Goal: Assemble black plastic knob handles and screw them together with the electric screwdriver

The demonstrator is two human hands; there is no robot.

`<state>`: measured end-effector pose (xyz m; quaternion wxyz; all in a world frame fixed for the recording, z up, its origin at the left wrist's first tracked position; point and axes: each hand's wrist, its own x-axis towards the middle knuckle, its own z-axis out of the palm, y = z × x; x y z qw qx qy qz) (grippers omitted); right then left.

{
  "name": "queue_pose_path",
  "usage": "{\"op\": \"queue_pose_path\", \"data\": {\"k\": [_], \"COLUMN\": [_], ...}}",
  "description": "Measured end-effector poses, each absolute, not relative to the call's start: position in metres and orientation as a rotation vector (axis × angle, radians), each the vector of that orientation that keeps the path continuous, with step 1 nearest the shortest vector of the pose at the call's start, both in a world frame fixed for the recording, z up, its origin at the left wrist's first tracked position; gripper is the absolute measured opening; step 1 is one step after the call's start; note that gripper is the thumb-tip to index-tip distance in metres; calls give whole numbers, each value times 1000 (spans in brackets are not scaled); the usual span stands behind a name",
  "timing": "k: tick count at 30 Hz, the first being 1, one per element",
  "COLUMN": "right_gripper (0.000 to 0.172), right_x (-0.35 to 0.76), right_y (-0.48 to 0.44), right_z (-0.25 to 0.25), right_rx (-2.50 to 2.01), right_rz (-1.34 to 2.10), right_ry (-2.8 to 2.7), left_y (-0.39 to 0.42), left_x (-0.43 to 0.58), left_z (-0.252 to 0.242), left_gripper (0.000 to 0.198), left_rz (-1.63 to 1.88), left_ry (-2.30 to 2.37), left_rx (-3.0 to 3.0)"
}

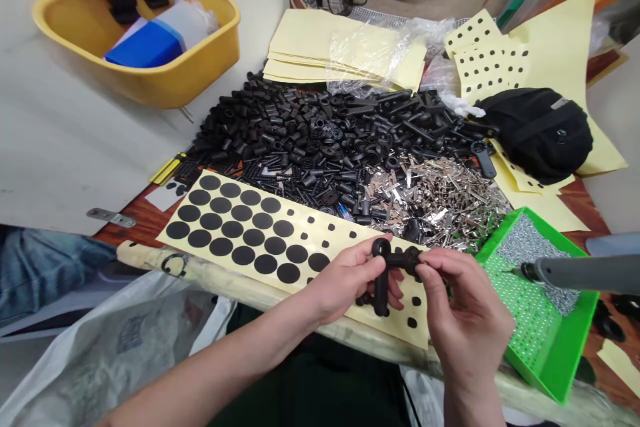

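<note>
The left hand (347, 277) and the right hand (463, 300) both hold a black plastic part (381, 287), roughly T-shaped, up in front of the person. The left fingers curl closely around its stem and upper end, while the right thumb and fingers pinch the far end of its crossbar, so both grips are closed on it. The part sits over the right end of a cream sticker sheet (300, 240) printed with black dots, and the hands do not press it onto the sheet. Large dots fill the sheet's left end, with smaller ones near the hands. Just beyond lies a mixed heap of black plastic parts (320, 140), running into a pile of shiny metal clips (430, 203). To the right, a green tray (565, 340) holds rows of small screws (525, 307), and a grey screwdriver (565, 273) hangs above it, its tip over the tray. Further back are stacked cream sheets (320, 40), a black bag (535, 133), and a yellow basket (150, 83) holding a blue box (143, 45). A white plastic bag (115, 347) sits at lower left, below the table edge.
</note>
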<state>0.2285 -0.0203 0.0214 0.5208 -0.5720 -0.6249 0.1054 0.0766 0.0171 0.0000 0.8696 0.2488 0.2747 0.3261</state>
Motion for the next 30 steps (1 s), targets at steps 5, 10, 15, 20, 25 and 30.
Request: {"op": "queue_pose_path", "data": {"k": [5,10,15,20,25,30], "right_gripper": [10,9,4,5,7,8], "right_x": [228,228,227,225,224,222], "right_y": [-18,-16,-15,-15,-17,-15], "right_z": [22,24,22,17,11,8], "right_rx": [-1376,-1404,-1473,-1497,-1482,-1472], "right_rz": [123,14,-17,-32,-40,-29], "right_ry": [-1561,-1603,-1626,-1614,-1566,-1578], "left_y": [15,14,13,13,11,11], "left_x": [80,81,86,90,93,93], "left_z": [3,3,5,11,6,1], "left_gripper": [56,63,64,50,48,50], "left_rz": [674,701,702,731,735,727], "left_ry": [611,672,700,740,824,884], "left_rx": [624,713,733,794,882,919]}}
